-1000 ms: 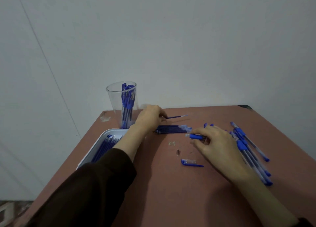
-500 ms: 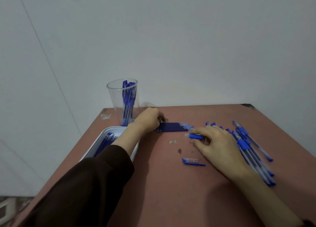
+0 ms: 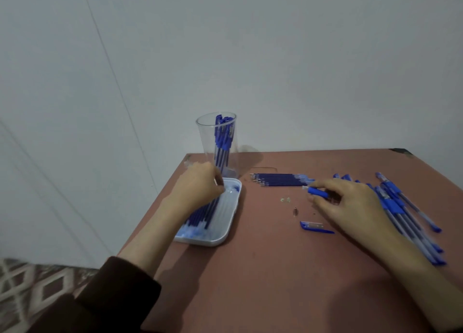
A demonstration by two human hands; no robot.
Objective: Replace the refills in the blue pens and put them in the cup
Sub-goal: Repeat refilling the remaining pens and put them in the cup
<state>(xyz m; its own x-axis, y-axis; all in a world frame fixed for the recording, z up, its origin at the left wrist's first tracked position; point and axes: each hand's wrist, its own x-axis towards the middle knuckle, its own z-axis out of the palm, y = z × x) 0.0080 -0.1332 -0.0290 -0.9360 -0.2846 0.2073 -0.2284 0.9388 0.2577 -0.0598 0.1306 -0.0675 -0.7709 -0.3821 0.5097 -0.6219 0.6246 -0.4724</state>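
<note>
My left hand (image 3: 199, 186) hovers over the far end of the white tray (image 3: 215, 242), fingers curled round what looks like a thin blue refill. Several blue refills (image 3: 200, 217) lie in the tray. My right hand (image 3: 350, 203) rests on the table and pinches a blue pen barrel (image 3: 318, 191) under its fingertips. A row of new refills (image 3: 280, 179) lies just left of that barrel. The clear cup (image 3: 216, 144) stands behind the tray with several blue pens upright inside. A loose blue pen cap (image 3: 315, 227) lies in front of my right hand.
A pile of blue pens (image 3: 408, 215) lies on the right of the brown table (image 3: 263, 282), partly under my right wrist. A small metal tip (image 3: 295, 211) and clear scraps (image 3: 285, 199) lie mid-table. The wall stands close behind; the table's left edge runs beside the tray.
My left hand has moved left from the row of refills to the tray. My right hand has stayed on the pen barrel. The view has swung left.
</note>
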